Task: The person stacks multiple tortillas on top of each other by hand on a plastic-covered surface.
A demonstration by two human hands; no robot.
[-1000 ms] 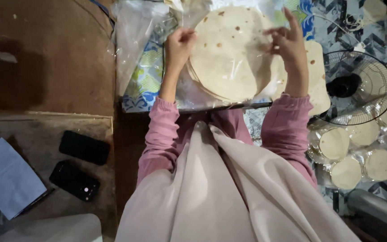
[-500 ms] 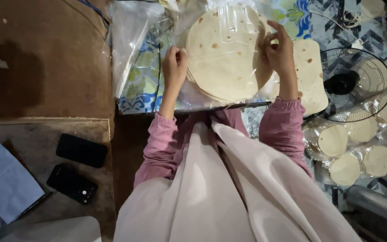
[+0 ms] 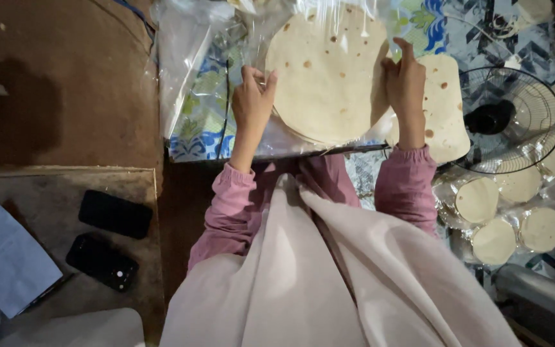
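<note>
A stack of round flatbreads (image 3: 325, 71) is held between the two hands, above the lap and over a flowery cloth (image 3: 203, 106). The left hand (image 3: 252, 103) is pressed against the left edge of the stack, with the fingers curled around the rim and the thumb up. The right hand (image 3: 406, 83) is closed on the right edge, with one finger pointed up. A clear plastic bag (image 3: 335, 16) is seen over the top part of the stack.

Compared with half a second ago, the bag has been pulled further down over the breads, so more of the top is covered by shiny plastic. The left hand has been moved a little closer to the stack. A second ago the bag was hardly over the breads at all.

Another flatbread (image 3: 441, 106) is laid flat just beside the right hand, and its right side is touched by a round wire fan (image 3: 515, 119). Small wrapped dough rounds (image 3: 512, 215) are spread out below the fan. Far to the left, two black phones (image 3: 107, 241) are laid near each other on a mat, and a white sheet of paper (image 3: 4, 257) is placed next to them. These things have not been moved.
</note>
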